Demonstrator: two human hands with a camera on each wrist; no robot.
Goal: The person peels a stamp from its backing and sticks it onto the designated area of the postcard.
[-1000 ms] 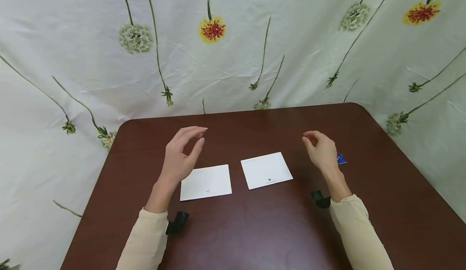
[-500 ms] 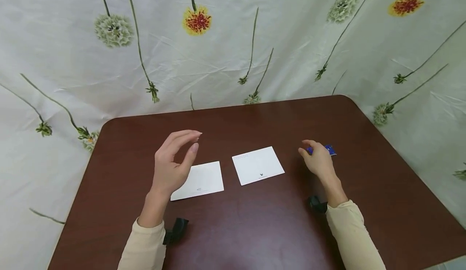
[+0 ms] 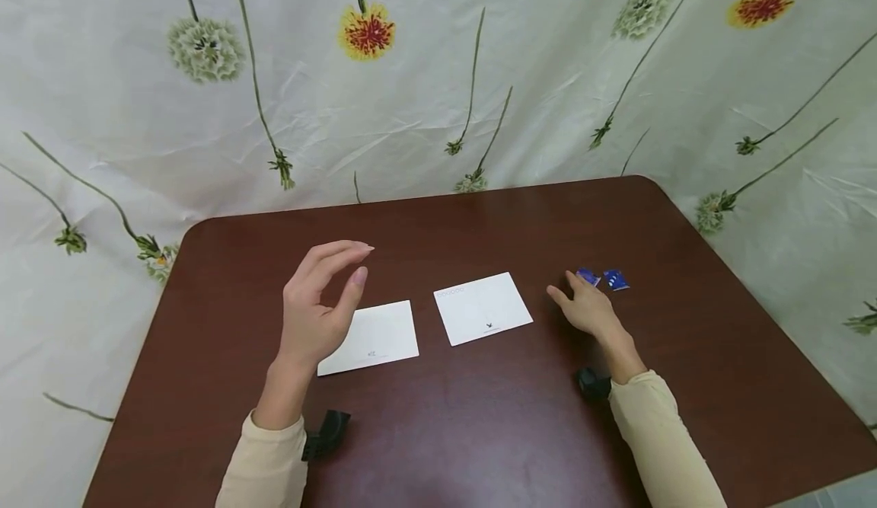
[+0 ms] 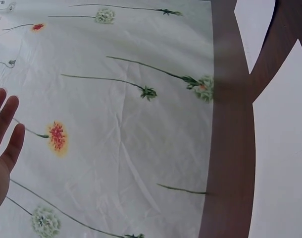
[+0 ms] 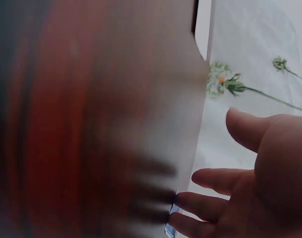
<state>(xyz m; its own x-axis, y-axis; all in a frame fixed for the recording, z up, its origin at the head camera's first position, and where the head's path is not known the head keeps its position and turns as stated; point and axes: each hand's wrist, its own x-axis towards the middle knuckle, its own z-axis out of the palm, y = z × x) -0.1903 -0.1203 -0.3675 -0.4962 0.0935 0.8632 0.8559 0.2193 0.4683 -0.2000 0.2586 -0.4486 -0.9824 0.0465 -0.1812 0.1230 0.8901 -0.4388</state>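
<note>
In the head view my left hand (image 3: pixel 311 314) hovers above the left white paper (image 3: pixel 384 340), thumb and fingers apart, holding nothing. The right white paper (image 3: pixel 482 308) lies in the middle of the table, a little tilted. Beyond it, my right hand (image 3: pixel 589 310) is low over the table with fingers spread, its fingertips beside a small blue packet (image 3: pixel 588 276). A second blue packet (image 3: pixel 616 279) lies just to the right. The right wrist view shows the fingertips at a packet's edge (image 5: pixel 171 229); whether they touch it I cannot tell.
A brown table (image 3: pixel 438 432) with rounded far corners carries everything. Behind it hangs a pale cloth (image 3: pixel 397 127) printed with flowers. Dark bands with mounts (image 3: pixel 326 436) are on both wrists.
My right hand has lowered and its fingers have spread, uncovering both blue packets. The left hand keeps its curved pose. The head view has shifted slightly.
</note>
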